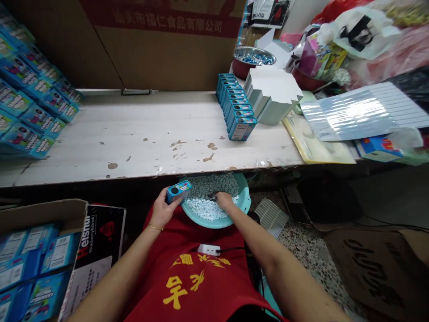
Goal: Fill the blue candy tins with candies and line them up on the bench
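We grip a small blue tin in our left hand, held over a teal basin heaped with pale blue candies. Our right hand sits among them, bunched; we cannot tell what it pinches. Matching tins stand in a row on the chipped white bench.

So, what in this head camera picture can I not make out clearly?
Right hand: fingertips hidden among the pale blue candies.
Small blue tin in the left hand: label too small to read.
Steel bowl: contents too small to identify.
Blue cartons: cut off by the lower left edge.
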A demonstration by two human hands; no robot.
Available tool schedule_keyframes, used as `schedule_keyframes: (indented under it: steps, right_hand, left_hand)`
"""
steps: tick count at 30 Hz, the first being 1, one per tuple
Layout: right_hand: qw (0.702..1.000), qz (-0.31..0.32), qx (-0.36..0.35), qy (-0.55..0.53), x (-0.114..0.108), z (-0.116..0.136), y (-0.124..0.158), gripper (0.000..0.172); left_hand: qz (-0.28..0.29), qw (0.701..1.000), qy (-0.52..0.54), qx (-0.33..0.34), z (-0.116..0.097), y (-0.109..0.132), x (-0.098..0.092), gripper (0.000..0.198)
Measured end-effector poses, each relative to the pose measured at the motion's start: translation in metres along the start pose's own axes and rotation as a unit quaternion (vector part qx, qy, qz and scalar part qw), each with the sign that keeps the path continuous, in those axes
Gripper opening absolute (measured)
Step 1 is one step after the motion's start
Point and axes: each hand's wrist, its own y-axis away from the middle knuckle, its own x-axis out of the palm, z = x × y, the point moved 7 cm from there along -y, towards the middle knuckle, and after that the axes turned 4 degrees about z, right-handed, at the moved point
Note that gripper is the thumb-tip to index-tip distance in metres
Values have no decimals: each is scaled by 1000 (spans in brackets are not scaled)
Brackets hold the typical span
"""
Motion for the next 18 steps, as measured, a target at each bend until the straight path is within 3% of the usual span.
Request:
schedule_keyframes:
  steps: [3,7,10,14,18]
  right_hand:
    - [996,-18,-36,-77,17,20,-19,39]
    - [986,-30,-82,-142,6,10,-15,33]
    - [973,-48,-122,-191,-22,-9,6,33]
    - [944,-84,-180,-263,-73,-22,38,29]
    - [956,-87,-209,-186,-114,-8,65,28]
  left_hand:
    - [-5,1000,8,-6,2,1,-5,37]
    - [-11,1000,19,-4,3,0,-10,40]
    - [-14,1000,5,8,2,-3,-8,40]
    - [-7,999,-26,36,-2,-8,9,41]
    - [24,992,-88,92,-17,-13,36,37]
